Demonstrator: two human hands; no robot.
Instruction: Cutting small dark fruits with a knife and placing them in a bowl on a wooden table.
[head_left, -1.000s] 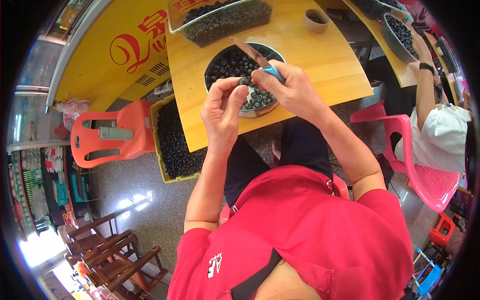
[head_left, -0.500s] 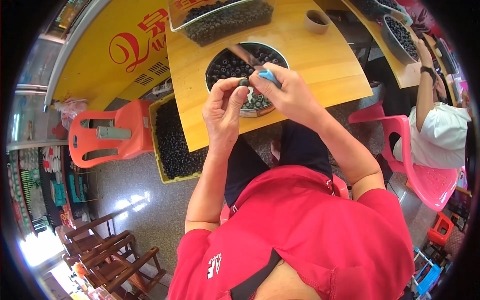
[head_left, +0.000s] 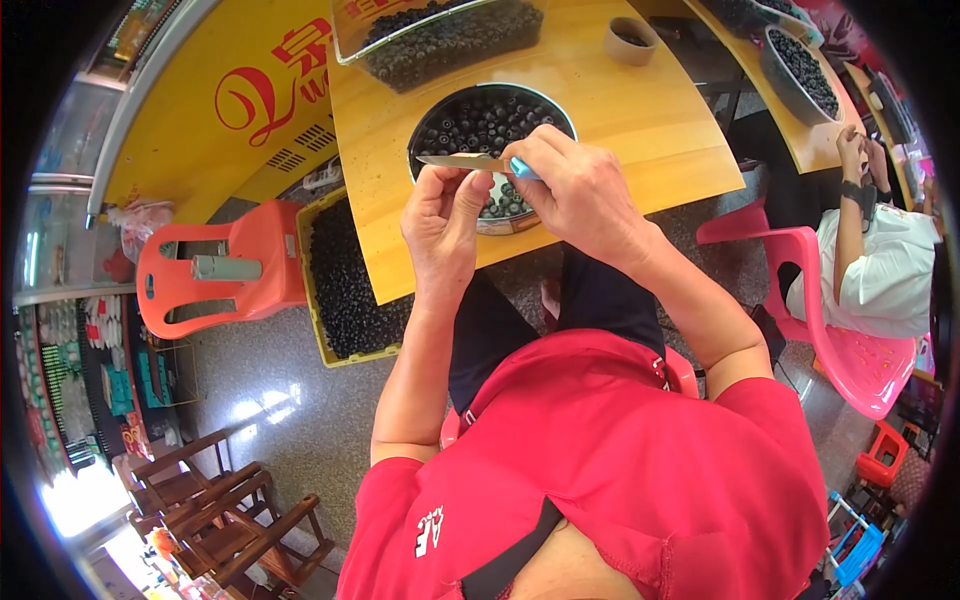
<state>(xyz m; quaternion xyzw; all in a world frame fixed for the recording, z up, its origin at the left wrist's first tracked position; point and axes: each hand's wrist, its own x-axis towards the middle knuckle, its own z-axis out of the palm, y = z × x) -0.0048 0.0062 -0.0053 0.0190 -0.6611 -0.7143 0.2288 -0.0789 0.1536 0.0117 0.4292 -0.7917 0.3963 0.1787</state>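
Note:
My right hand (head_left: 582, 195) is closed around the light-blue handle of a knife (head_left: 450, 161). The blade lies flat and points left, just over the fingertips of my left hand (head_left: 440, 222). My left thumb and fingers are pinched together on a small dark round piece, now mostly hidden by the blade and fingers. Something pale shows at the blade's upper edge. Both hands are over the near part of a round tub (head_left: 497, 228). Many small dark round pieces (head_left: 480, 120) lie in it, and those nearest me look paler, with light ring marks.
A clear bin (head_left: 420, 72) of dark pieces and a small brown cup (head_left: 630, 42) stand farther back on the wooden table (head_left: 650, 130). Left are a yellow crate (head_left: 335, 358) and an orange chair (head_left: 270, 255). Rightward, a person (head_left: 885, 270) sits on a pink chair (head_left: 820, 330).
The knife has swung down from a raised slant to lie level across my left fingertips. My left hand still pinches, its dark piece now covered. The person at right has drawn a hand back from a bowl.

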